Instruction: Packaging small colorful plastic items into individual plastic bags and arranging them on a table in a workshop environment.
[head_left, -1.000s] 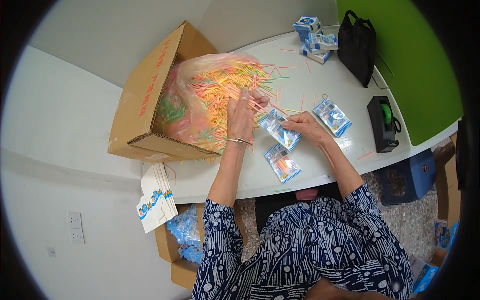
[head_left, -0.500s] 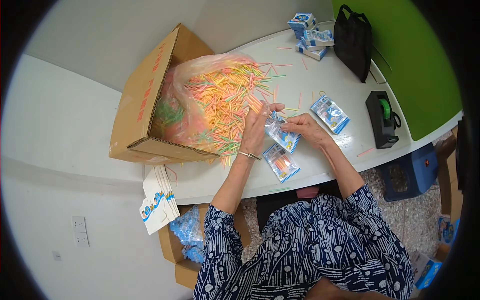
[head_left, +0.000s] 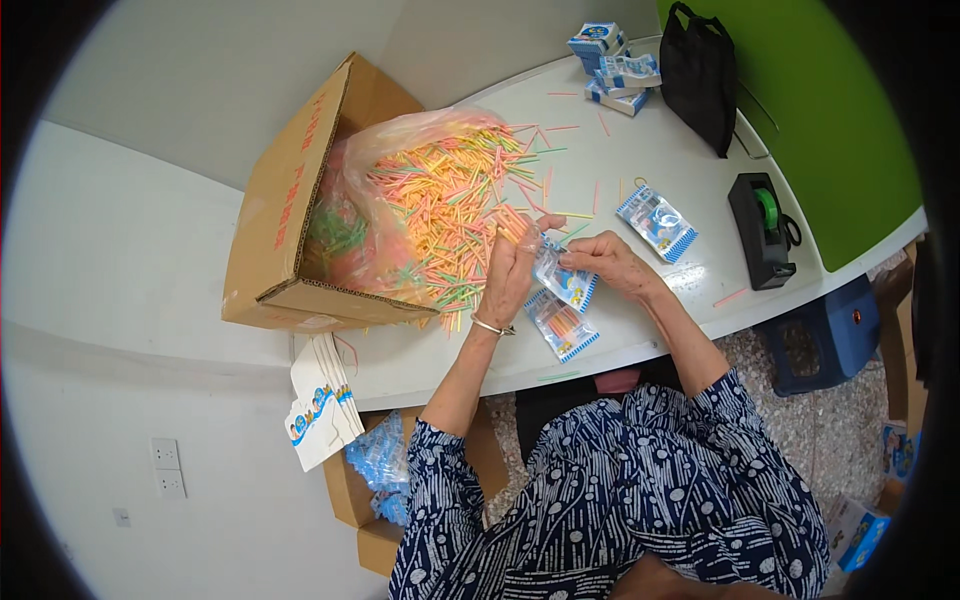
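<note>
My left hand (head_left: 508,272) is closed around a small bunch of thin pink and orange sticks (head_left: 512,224), their ends at the mouth of a clear, blue-printed plastic packet (head_left: 566,278). The thumb and fingers of my right hand (head_left: 612,264) pinch that packet's upper right side. Under it, on the table, lies a similar packet (head_left: 562,326) with pink and orange sticks inside. Another blue-printed packet (head_left: 657,222) rests to the right of my right hand. Just left of my left hand spreads a big pile of loose coloured sticks (head_left: 430,200).
The pile spills from a plastic-lined cardboard box (head_left: 278,190) lying on its side on the white table (head_left: 640,330). At right stand a black tape dispenser (head_left: 762,235) and a black bag (head_left: 698,85). Small blue-white boxes (head_left: 615,70) are stacked behind; flat white cartons (head_left: 325,400) overhang the left edge.
The sticks and the packet stay in my hands, which have barely moved. The whole view has shifted slightly.
</note>
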